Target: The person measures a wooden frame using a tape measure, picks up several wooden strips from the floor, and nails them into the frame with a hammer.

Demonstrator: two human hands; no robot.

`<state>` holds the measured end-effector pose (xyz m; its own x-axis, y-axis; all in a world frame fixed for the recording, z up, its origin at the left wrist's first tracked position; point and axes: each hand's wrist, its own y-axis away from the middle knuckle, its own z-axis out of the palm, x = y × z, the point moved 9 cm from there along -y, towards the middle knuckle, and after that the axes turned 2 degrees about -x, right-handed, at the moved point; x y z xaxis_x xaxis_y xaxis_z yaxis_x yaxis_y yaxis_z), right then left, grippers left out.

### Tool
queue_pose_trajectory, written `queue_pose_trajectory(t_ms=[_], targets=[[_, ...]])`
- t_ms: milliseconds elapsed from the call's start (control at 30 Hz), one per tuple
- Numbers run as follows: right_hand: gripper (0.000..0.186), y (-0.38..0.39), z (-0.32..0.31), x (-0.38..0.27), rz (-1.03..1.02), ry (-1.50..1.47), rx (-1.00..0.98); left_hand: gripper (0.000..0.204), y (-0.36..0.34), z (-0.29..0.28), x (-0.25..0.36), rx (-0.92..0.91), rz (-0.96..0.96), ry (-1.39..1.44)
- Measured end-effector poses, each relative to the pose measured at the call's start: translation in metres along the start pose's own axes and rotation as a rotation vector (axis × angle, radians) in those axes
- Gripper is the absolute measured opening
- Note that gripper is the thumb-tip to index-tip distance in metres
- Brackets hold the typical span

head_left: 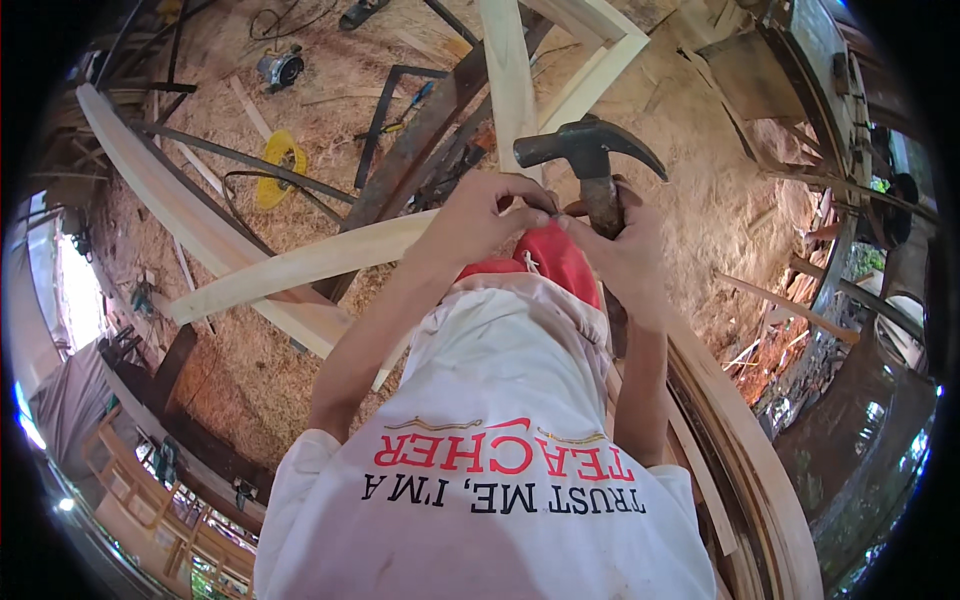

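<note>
A claw hammer (588, 148) with a dark metal head stands head up in front of my waist. My right hand (630, 250) is closed around its handle, just below the head. Close beside it, my left hand (485, 220) has its fingertips pinched together. Both hands' fingertips meet over the red shorts (565, 262) with a white drawstring. Whatever lies between the fingertips is too small or hidden to make out. Pale wooden pieces (512, 85) joined at an angle stand just beyond my hands, and a pale board (300, 268) runs off to the left of my left wrist.
Sawdust and shavings cover the ground (330, 45). A yellow round plastic reel (282, 168), a power tool (280, 68) and a black metal frame (378, 115) lie at the far left. Dark beams (410, 150) cross ahead. Long stacked boards (745, 430) lie at my right side.
</note>
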<state>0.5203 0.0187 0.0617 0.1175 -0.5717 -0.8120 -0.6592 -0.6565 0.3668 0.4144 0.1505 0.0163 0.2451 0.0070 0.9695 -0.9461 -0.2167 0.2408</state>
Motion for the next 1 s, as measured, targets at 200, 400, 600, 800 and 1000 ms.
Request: queue_pose_trajectory(t_ms=[200,400,600,800,1000], targets=[[0.021,0.01,-0.015,0.025,0.071,-0.291,0.048,0.016,-0.024,-0.045,-0.021,0.185,0.043,0.075],[0.017,0.018,-0.033,0.05,0.125,-0.394,0.091,0.017,-0.031,-0.036,-0.045,0.195,-0.015,0.268],[0.016,0.033,-0.037,0.053,0.142,-0.424,0.136,0.018,-0.032,-0.038,-0.048,0.223,0.033,0.154],[0.011,0.064,-0.02,0.07,0.262,-0.432,0.109,0.014,-0.039,-0.04,-0.05,0.214,0.095,0.029],[0.012,0.085,-0.011,0.087,0.326,-0.428,0.085,0.017,-0.04,-0.041,-0.052,0.224,0.115,-0.062]])
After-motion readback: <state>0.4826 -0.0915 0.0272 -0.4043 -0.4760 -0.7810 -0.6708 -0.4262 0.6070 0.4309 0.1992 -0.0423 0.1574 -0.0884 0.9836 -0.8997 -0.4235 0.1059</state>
